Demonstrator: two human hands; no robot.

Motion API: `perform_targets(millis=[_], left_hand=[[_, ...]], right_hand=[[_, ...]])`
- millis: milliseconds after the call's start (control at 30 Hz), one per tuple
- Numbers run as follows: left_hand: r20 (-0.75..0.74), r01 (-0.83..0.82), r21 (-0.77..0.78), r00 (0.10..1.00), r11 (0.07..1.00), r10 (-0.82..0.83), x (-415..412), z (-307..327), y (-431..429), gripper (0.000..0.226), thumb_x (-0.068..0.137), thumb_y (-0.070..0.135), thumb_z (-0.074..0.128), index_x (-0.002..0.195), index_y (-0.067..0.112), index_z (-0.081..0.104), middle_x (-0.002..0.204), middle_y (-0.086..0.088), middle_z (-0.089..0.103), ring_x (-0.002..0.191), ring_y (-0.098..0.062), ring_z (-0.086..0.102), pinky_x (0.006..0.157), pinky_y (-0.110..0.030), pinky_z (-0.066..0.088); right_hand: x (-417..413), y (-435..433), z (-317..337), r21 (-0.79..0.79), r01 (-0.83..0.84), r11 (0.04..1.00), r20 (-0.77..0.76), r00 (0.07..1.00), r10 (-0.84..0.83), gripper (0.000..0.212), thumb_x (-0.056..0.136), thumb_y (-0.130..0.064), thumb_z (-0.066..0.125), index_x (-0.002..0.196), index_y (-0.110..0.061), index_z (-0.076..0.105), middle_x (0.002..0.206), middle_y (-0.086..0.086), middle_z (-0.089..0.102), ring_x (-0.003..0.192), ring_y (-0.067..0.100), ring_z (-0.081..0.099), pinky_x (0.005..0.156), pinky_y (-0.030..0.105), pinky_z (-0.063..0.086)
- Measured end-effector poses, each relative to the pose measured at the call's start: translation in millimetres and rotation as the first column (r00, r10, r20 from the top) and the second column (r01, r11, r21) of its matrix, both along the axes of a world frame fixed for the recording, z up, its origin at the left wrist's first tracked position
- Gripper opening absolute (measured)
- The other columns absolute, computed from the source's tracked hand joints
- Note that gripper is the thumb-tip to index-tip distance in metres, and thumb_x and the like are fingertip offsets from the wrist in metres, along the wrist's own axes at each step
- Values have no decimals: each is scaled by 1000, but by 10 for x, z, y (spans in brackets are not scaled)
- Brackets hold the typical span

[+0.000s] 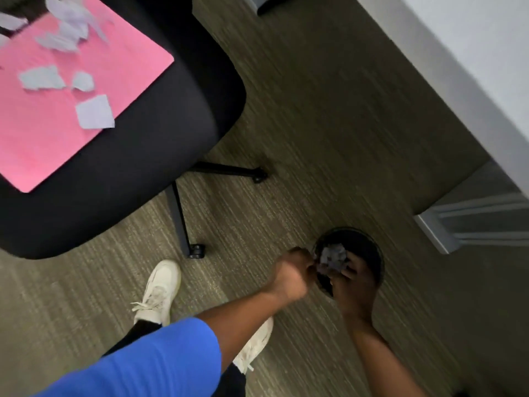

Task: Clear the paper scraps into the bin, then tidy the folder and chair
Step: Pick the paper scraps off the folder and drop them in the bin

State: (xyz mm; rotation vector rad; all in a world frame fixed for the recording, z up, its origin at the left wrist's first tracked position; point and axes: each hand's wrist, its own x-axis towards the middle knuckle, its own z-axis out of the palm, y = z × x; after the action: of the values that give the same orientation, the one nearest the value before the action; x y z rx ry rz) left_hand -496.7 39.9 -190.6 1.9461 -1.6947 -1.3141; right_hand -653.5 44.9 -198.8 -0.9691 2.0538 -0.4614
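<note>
A pink folder (48,118) lies on the black seat of an office chair (160,133) at the upper left, with several torn white paper scraps (94,111) scattered on it. A small round black bin (369,247) stands on the carpet at the lower right. Over its opening, my right hand (353,285) holds a crumpled bunch of paper scraps (332,257). My left hand (292,275) is bunched at the bin's left rim, its fingertips touching the same bunch.
A white desk (463,61) runs along the right side, with a grey leg (438,233) close behind the bin. The chair's black wheeled base (197,250) spreads over the striped carpet. My white shoes (159,290) stand just left of the bin.
</note>
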Motion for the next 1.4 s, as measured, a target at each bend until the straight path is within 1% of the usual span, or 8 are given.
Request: perform_targets(millis=[100, 267, 367, 467, 767, 900, 1100, 1400], left_hand=[[60, -92, 65, 994, 994, 88, 452, 331, -36, 20, 94, 20, 63, 104, 10, 77, 111, -12, 81, 111, -33, 75, 94, -39, 59], [55, -320, -82, 944, 944, 325, 1272, 783, -140, 13, 101, 30, 68, 91, 21, 72, 94, 5, 72, 87, -15, 67, 80, -32, 52], [19, -407, -145, 910, 902, 414, 1732, 1077, -224, 16, 101, 32, 69, 88, 22, 70, 86, 8, 71, 80, -13, 67, 77, -36, 56], [-18, -507, -290, 851, 812, 525, 2183, 1368, -319, 15, 98, 30, 72, 85, 22, 70, 82, 8, 70, 75, -14, 67, 75, -40, 57], [33, -587, -627, 636, 511, 771, 3790, 1896, -722, 7, 96, 22, 71, 101, 17, 68, 106, 4, 66, 90, -19, 64, 74, -37, 53], [202, -576, -612, 549, 542, 811, 4333, 1820, -916, 41, 92, 37, 78, 121, 14, 59, 131, -3, 56, 125, -24, 53, 87, -29, 50], [432, -601, -455, 497, 658, 753, 4733, 1681, -1196, 119, 68, 76, 84, 150, 4, 38, 168, -19, 29, 150, -39, 35, 120, -49, 43], [518, -550, -333, 572, 766, 636, 5315, 1582, -1465, 153, 50, 89, 82, 163, 5, 23, 174, -24, 22, 163, -41, 21, 130, -56, 27]], right_hand=[[423, -195, 295, -49, -35, 998, 29, 999, 37, 65, 83, -7, 85, 142, -9, 59, 135, 18, 68, 112, 26, 69, 94, 34, 51], [1229, -563, 836, -157, -134, 978, 115, 982, 153, 72, 83, -11, 87, 147, -14, 53, 140, 11, 64, 129, 30, 63, 114, 53, 47], [1713, -764, 1188, -240, -193, 951, 130, 965, 229, 73, 82, -23, 90, 145, -23, 54, 136, 2, 66, 119, 14, 68, 109, 47, 53], [2189, -951, 1466, -357, -265, 896, 143, 932, 333, 73, 79, -22, 92, 143, -27, 57, 134, -5, 64, 95, -12, 68, 85, 20, 60], [3586, -1435, 1800, -528, -591, 610, -33, 732, 680, 94, 73, -28, 96, 154, -31, 48, 142, -3, 45, 119, 7, 58, 77, 15, 61], [4112, -1593, 1765, -426, -750, 507, -138, 607, 783, 103, 75, -35, 94, 159, -39, 36, 158, 2, 32, 131, 17, 50, 86, 34, 65], [4597, -1770, 1679, -259, -871, 418, -317, 486, 815, 108, 77, -28, 93, 160, -43, 26, 165, -2, 14, 141, 26, 44, 96, 55, 62], [5024, -2180, 1743, -156, -914, 373, -484, 400, 778, 139, 65, -39, 99, 165, -39, 3, 174, 18, -10, 158, 43, 13, 106, 56, 51]])
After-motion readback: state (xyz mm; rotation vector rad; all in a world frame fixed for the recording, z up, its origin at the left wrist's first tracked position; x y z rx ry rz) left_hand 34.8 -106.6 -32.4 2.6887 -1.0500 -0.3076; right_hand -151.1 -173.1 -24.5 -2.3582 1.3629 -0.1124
